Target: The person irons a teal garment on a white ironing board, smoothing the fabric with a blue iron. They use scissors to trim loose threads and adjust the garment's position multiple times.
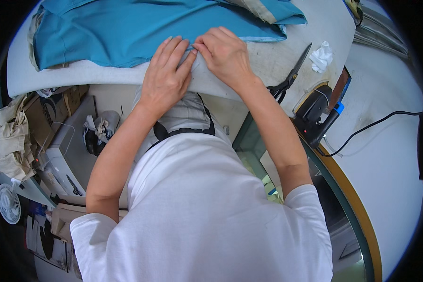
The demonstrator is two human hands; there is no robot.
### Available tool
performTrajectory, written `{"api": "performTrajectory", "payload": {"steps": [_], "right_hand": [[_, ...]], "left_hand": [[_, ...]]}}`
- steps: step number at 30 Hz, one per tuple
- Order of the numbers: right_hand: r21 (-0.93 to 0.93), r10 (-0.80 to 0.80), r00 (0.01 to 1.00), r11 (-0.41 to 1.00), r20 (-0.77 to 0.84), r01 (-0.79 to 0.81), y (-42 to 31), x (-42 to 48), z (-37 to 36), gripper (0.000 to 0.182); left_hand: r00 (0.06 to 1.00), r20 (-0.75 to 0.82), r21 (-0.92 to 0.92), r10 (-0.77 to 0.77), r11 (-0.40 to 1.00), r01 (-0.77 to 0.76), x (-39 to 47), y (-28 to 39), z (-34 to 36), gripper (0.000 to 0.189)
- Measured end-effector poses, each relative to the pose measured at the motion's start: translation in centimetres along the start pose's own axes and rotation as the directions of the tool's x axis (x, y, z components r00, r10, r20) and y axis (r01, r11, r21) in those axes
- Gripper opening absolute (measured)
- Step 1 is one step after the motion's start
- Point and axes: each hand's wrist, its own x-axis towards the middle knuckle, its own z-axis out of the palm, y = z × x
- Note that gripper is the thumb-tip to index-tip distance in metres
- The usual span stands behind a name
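A blue fabric garment piece [105, 38] lies across the far part of the white-covered table [42, 79], with its near edge towards me. My left hand [167, 72] rests on that edge, fingers spread over the cloth and thumb at the hem. Close beside it, my right hand [225, 53] pinches the same edge between thumb and forefinger. The two thumbs almost meet there, and the fingers hide the fold of cloth between them. At the upper right, the fabric is turned over and shows a beige lining [257, 10].
Right of my hands lie black-handled scissors [292, 75] and a crumpled white tissue [322, 57]. An iron [313, 109] stands at the table's right edge, with a black cord [366, 132]. Below left are beige cloths [7, 137], a box [58, 104] and a white fan [9, 203].
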Motion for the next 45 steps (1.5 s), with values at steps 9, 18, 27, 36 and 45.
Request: {"api": "performTrajectory", "payload": {"steps": [9, 18, 27, 36, 45], "right_hand": [[0.286, 0.447, 0.890, 0.867, -0.088, -0.407, 0.2, 0.0, -0.6, 0.007], [0.079, 0.022, 0.998, 0.997, -0.063, -0.017, 0.5, -0.4, 0.4, 0.008], [0.185, 0.252, 0.968, 0.951, -0.011, -0.246, 0.4, -0.4, -0.3, 0.007], [0.281, 0.169, 0.985, 0.945, 0.026, -0.169, 0.5, -0.8, -1.0, 0.006], [0.057, 0.038, 0.999, 0.998, -0.025, -0.037, 0.5, -0.5, 0.4, 0.009]], "left_hand": [[0.999, 0.011, -0.040, -0.030, 0.999, 0.030, -0.1, 0.1, -0.2, 0.047], [1.000, 0.004, -0.054, -0.020, 0.998, 0.020, -0.1, 0.0, -0.1, 0.045], [1.000, 0.007, -0.045, -0.019, 0.999, 0.020, 0.0, 0.0, -0.1, 0.046], [1.000, 0.003, -0.068, -0.011, 0.998, 0.011, -0.2, -0.2, -0.1, 0.045], [0.999, -0.023, -0.079, -0.027, 0.997, 0.025, -0.3, -0.3, 0.1, 0.043]]}}
